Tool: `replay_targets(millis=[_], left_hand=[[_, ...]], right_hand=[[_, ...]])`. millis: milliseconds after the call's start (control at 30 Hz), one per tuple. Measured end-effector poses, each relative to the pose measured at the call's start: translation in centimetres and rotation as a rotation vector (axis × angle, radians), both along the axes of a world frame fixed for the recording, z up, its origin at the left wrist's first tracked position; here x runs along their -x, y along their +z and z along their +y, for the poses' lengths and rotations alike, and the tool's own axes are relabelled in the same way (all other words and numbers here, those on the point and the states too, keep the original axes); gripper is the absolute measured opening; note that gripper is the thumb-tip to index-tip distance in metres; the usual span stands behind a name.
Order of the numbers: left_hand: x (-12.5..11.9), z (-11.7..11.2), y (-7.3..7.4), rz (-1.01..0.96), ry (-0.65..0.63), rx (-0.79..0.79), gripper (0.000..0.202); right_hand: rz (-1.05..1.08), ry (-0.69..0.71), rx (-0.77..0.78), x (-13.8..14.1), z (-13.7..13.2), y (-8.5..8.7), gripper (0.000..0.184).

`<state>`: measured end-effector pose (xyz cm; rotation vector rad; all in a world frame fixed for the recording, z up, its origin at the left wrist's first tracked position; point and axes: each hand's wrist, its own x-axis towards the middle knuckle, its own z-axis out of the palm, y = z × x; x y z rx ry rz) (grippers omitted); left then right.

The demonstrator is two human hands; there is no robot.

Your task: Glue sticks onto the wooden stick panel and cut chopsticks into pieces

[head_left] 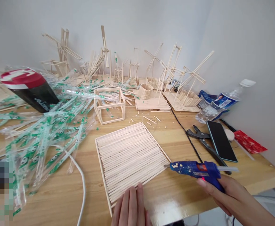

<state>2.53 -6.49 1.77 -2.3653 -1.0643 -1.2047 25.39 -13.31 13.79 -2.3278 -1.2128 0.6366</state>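
Note:
A flat panel of thin wooden sticks [130,153], laid side by side with a stick along its left and right edges, lies on the table in front of me. My left hand [131,207] rests on its near edge with fingers stretched out flat. In my right hand [231,194] is a blue hot glue gun [194,169], gripped by its handle, a red light glowing near the thumb. The gun's nozzle is at the panel's right corner; whether it touches I cannot tell. A clear glue stick [229,169] pokes out of the gun's back.
Behind the panel stands a cube-shaped stick frame [110,106]. Plastic wrappers [57,138] and a dark cup [31,89] cover the left. Pliers [205,138], a phone [222,141] and a bottle [227,100] lie right. Stick windmill models [170,72] line the wall. A white cable [82,182] runs leftward.

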Motion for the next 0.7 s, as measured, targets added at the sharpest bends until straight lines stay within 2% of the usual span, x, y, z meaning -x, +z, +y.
replay_targets(millis=[200, 433, 533, 700], left_hand=[[-0.2, -0.1, 0.9, -0.001, 0.004, -0.009, 0.032], [-0.1, -0.8, 0.2, 0.058, 0.054, -0.048, 0.033], [-0.1, -0.8, 0.1, 0.057, 0.047, -0.032, 0.033], [-0.3, -0.8, 0.1, 0.013, 0.049, -0.015, 0.033]], right_hand=[[0.074, 0.11, 0.082, 1.0, 1.0, 0.4, 0.042], [0.156, 0.234, 0.124, 3.3, 2.6, 0.8, 0.034], [0.171, 0.284, 0.131, 3.7, 3.1, 0.9, 0.037], [0.102, 0.234, 0.186, 3.2, 3.3, 1.2, 0.049]])
